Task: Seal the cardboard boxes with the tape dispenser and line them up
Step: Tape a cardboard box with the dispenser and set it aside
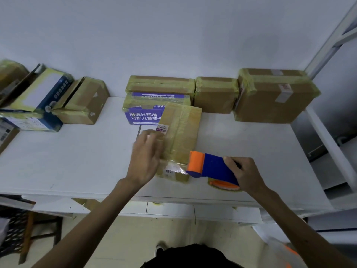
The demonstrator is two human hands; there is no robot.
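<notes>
So, left hand lies flat-ish on the box. Right hand grips the tape dispenser at its near end.

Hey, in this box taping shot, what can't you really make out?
Head view only:
- Left hand fingertips: motion-blurred.
- Label on the box near end: blurred under tape.
- Tape roll: mostly hidden by the tape dispenser and right hand.
- Leftmost boxes: cut by the frame edge.

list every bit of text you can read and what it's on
"用满分标准": front of the purple box.
"守护儿童安全": line below it, end partly hidden by the plain box.
Labels on the plain box, the blue box and the rest: too blurred to read.
</notes>
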